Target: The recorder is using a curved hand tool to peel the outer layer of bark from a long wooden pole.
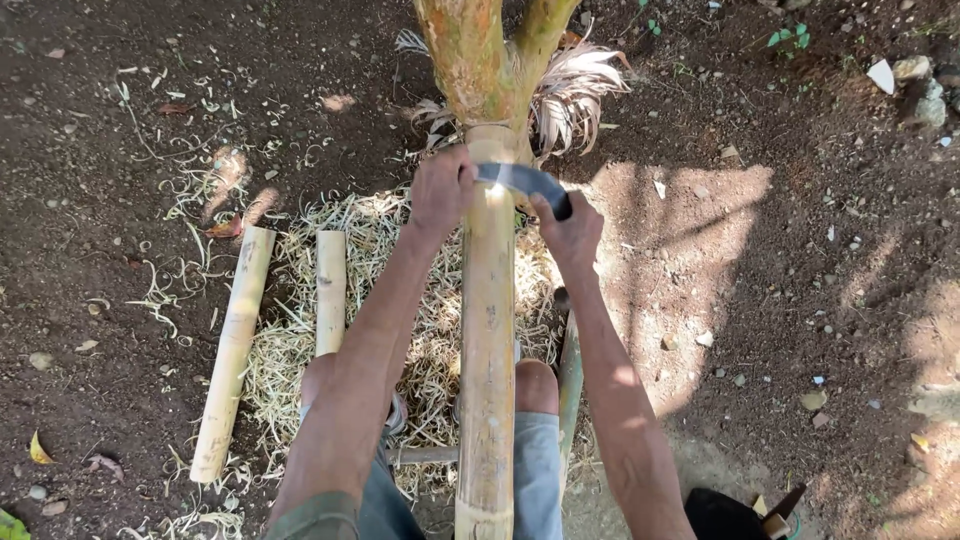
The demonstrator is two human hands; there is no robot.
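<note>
I see the long bamboo pole point(487, 350) running up between my knees to the tree trunk point(468, 55), with my left hand point(440, 190) and right hand point(568, 232) each clenched on an end of the curved blade point(522, 181) laid across its top.

Dark bare soil point(800, 300) carries everything. A heap of pale shavings point(400, 290) lies at the centre. Two cut bamboo lengths point(232, 350) point(330, 290) rest on its left side. Small stones point(815, 400) and dry leaves point(40, 450) are scattered right and left.
</note>
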